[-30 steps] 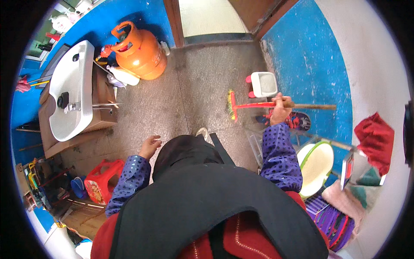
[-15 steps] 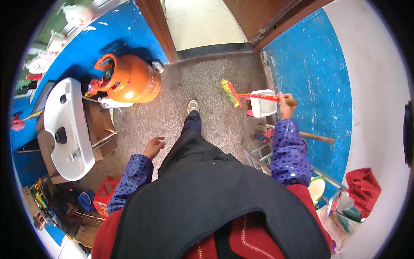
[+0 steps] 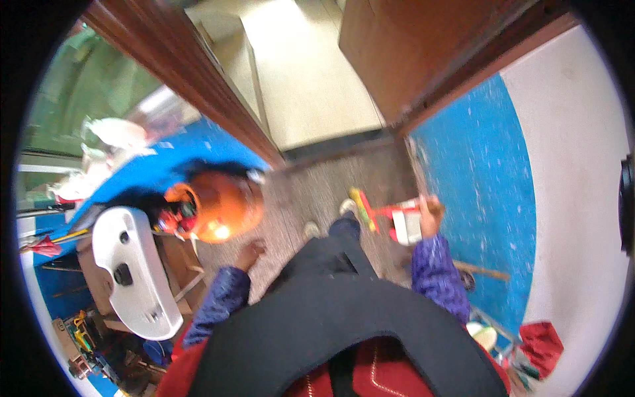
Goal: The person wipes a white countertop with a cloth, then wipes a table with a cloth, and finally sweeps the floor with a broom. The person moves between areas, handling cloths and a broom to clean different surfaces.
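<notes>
My right hand [image 3: 431, 217] is closed round the handle of a small broom [image 3: 389, 210], red with yellow-green bristles that point left, low over the floor. Just beneath and beside the handle is a white dustpan [image 3: 409, 226] with a red part on its left; whether it is also in my hand or on the floor, I cannot tell. My left hand [image 3: 250, 254] hangs with nothing in it, its fingers loosely out and a little blurred, near an orange gas cylinder [image 3: 228, 206]. Both forearms wear purple patterned sleeves.
Ahead is a doorway with a dark sill [image 3: 337, 143] and a brown door [image 3: 410, 53] standing ajar. A white washbasin [image 3: 135, 278] leans at the left by cardboard. On the right, a wooden handle [image 3: 483, 270] lies along the blue wall [image 3: 476, 178], with a red cloth [image 3: 542, 347] behind.
I have stepped forward; both feet now show, and the doorway and gas cylinder are nearer. The broom and dustpan have moved along with my right hand. My left hand remains free.
</notes>
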Demonstrator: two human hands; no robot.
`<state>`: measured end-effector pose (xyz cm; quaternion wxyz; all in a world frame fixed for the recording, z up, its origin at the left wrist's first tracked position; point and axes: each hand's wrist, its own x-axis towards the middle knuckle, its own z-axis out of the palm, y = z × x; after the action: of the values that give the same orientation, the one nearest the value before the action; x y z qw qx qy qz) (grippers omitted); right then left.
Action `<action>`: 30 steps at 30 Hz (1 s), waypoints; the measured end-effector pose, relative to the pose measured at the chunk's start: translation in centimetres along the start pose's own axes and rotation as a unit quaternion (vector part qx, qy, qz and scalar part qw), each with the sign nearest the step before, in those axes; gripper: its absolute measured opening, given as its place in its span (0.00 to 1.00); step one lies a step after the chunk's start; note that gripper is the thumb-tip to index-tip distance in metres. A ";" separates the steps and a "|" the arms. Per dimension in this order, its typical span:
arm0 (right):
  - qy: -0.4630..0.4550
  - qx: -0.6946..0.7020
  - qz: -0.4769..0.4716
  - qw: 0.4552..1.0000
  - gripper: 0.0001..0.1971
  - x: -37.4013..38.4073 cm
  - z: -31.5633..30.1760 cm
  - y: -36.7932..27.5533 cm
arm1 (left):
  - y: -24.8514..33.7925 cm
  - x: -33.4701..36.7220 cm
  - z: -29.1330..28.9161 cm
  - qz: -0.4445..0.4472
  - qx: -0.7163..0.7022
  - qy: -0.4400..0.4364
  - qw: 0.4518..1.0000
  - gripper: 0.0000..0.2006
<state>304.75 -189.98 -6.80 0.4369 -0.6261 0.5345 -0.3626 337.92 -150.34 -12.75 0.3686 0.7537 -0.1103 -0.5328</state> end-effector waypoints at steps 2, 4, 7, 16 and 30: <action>-0.006 0.020 -0.004 1.000 0.10 0.7 0.6 -0.7 | 1.1 0.9 0.4 0.078 0.061 -0.016 0.995 0.19; -0.013 -0.035 -0.043 0.998 0.12 2.1 1.5 -0.9 | 2.3 1.6 1.2 0.006 -0.027 0.005 1.000 0.18; -0.006 0.074 0.015 0.997 0.15 5.5 3.2 -0.5 | 4.4 2.9 1.5 -0.008 -0.018 0.046 0.999 0.19; 0.165 0.114 -0.150 0.968 0.13 21.4 -5.3 -16.0 | 11.2 9.5 3.4 -0.012 -0.022 0.060 0.998 0.20; -0.090 0.192 -0.189 0.959 0.12 30.3 6.2 -18.8 | 25.0 22.1 10.6 0.088 0.182 -0.002 0.979 0.18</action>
<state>322.15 -217.93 8.19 0.5183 -0.6502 0.2851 -0.4767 343.19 -184.96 -13.55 0.2707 0.7943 -0.2720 -0.4710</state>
